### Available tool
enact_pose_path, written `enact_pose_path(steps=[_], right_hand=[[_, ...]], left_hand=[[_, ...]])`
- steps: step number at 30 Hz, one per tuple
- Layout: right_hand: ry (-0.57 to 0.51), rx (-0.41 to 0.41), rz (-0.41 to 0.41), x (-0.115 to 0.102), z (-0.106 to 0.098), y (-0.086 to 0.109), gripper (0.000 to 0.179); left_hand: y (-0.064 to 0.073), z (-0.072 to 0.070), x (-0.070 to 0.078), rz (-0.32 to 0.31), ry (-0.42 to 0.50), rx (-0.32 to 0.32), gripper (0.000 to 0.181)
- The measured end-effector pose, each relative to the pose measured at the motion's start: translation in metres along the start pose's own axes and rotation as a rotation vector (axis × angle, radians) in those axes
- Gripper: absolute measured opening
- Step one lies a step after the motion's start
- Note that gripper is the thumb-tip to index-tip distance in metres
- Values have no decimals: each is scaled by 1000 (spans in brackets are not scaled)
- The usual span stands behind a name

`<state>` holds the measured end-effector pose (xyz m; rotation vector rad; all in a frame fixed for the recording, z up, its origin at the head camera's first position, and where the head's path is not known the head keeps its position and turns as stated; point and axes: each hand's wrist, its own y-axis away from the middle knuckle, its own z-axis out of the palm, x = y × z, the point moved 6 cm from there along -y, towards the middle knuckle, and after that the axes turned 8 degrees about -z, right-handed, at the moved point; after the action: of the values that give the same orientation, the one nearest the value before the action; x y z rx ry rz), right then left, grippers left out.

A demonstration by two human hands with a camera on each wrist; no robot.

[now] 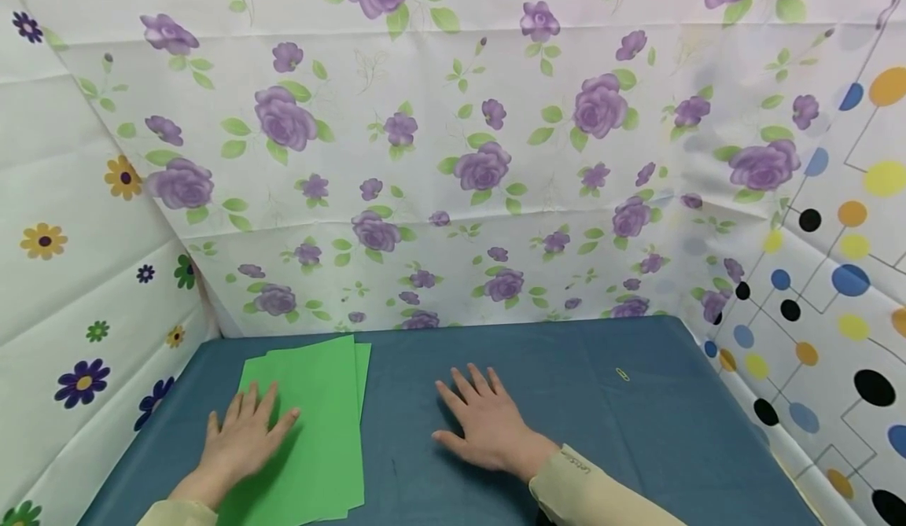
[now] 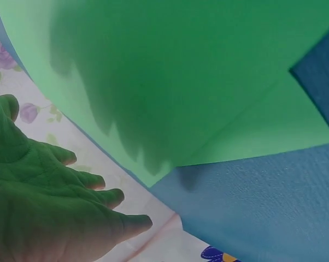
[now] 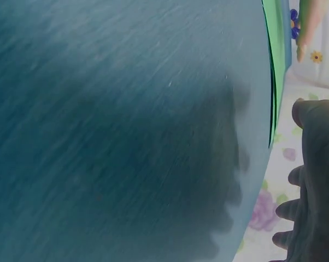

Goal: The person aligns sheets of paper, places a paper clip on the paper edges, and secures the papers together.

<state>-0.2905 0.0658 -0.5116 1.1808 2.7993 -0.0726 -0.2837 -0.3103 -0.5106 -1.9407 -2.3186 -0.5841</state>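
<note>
Several sheets of green paper (image 1: pixel 318 424) lie in a loosely overlapped stack on the left of the table. Above this stack my left hand (image 1: pixel 244 435) is held with its fingers spread; in the left wrist view a gap and a shadow part the hand (image 2: pixel 50 196) from the green paper (image 2: pixel 208 82). To the right of the stack, my right hand (image 1: pixel 488 424) hovers palm down over the blue cloth, fingers spread and nothing in them. Its shadow falls on the cloth in the right wrist view. A small yellow paper clip (image 1: pixel 622 374) lies farther right.
A dark blue cloth (image 1: pixel 566 353) covers the table. White sheeting with purple flowers (image 1: pixel 481 164) hangs behind it. Another flowered sheet (image 1: pixel 85 290) stands at the left side, and a sheet with coloured dots (image 1: pixel 835 337) borders the right.
</note>
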Motion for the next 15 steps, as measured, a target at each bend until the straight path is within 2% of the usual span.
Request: enact_pose_path(steps=[7, 13, 15], right_hand=[[14, 3, -48, -18, 1, -11, 83], [5, -8, -85, -32, 4, -19, 83], [5, -3, -99, -37, 5, -21, 83]], left_hand=[[-6, -2, -10, -36, 71, -73, 105], [-2, -8, -13, -71, 148, -124, 107], [-1, -11, -13, -64, 153, -116, 104]])
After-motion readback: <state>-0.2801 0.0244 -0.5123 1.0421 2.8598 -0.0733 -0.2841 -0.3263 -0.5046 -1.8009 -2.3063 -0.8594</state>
